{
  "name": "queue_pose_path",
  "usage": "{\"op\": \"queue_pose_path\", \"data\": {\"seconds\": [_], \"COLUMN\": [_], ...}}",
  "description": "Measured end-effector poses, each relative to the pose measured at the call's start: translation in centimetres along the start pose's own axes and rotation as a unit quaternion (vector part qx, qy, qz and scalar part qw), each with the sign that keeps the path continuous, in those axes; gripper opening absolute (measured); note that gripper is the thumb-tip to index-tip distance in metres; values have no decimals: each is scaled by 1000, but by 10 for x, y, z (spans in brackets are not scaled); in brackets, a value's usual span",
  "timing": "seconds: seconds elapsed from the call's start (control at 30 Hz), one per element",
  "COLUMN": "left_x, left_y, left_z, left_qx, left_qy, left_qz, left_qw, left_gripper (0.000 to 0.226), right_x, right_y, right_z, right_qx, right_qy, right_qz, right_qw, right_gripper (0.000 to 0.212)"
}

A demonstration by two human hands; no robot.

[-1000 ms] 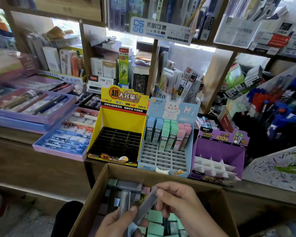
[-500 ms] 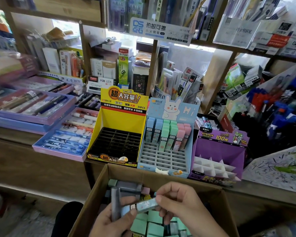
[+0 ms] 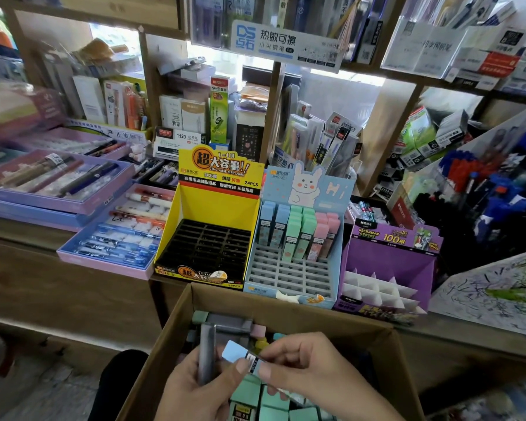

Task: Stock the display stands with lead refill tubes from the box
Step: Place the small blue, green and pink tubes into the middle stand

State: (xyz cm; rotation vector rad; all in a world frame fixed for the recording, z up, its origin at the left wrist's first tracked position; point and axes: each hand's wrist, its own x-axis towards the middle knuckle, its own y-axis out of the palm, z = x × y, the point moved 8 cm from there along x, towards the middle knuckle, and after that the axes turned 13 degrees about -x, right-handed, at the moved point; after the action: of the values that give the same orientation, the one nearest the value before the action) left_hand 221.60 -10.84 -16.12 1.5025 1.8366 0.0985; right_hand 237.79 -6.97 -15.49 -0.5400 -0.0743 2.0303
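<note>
Tubes in both hands, low over the open cardboard box (image 3: 286, 302). Left hand (image 3: 195, 390) curled round a grey tube (image 3: 206, 344) held upright. Right hand (image 3: 316, 369) pinching a pale blue tube (image 3: 236, 352) by its labelled end, with the left thumb apparently against it too.

Likely light, rigid plastic cases, smooth enough to slip. Best pinched on the flat sides toward the upper end, leaving the lower end free to enter a slot. Probably brittle leads inside, so no dropping and no hard squeeze.

More green tubes (image 3: 271, 402) loose in the box beneath. Beyond, on the counter (image 3: 483, 338), three stands:
- yellow stand (image 3: 213, 205), with a bare black grid
- blue rabbit stand (image 3: 286, 275), with blue, green and pink tubes upright in its back rows and its front slots free
- purple stand (image 3: 386, 256), with nothing visible between its white dividers
</note>
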Motion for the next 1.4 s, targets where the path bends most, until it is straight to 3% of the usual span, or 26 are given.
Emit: {"op": "queue_pose_path", "data": {"seconds": [0.13,0.33,0.5,0.67,0.97,1.17,1.4], "left_x": [6,20,38,46,43,43,38], "left_y": [-1,-12,-21,-23,-22,-25,-24], "left_z": [7,8,28,35,28,27,20], "left_qx": [3,-9,-68,-85,-86,-63,-36], "left_qy": [-18,-29,-92,-113,-101,-102,-115], "left_qz": [1,-30,-22,-7,21,-2,-27], "left_qw": [1000,999,993,990,991,993,992], "left_gripper": [13,34,44,46,52,45,26], "right_x": [1,-3,-8,0,35,66,87], "right_y": [-2,-24,-51,-84,-125,-135,-128], "right_z": [-1,4,30,70,140,161,164], "right_qx": [-11,30,-2,-105,-233,-353,-460], "right_qy": [-3,-25,-92,-141,-189,-168,-139], "right_qz": [-23,-79,-127,-202,-306,-325,-290], "right_qw": [1000,996,988,963,903,861,827], "right_gripper": [32,19,29,5,16,10,9]}}
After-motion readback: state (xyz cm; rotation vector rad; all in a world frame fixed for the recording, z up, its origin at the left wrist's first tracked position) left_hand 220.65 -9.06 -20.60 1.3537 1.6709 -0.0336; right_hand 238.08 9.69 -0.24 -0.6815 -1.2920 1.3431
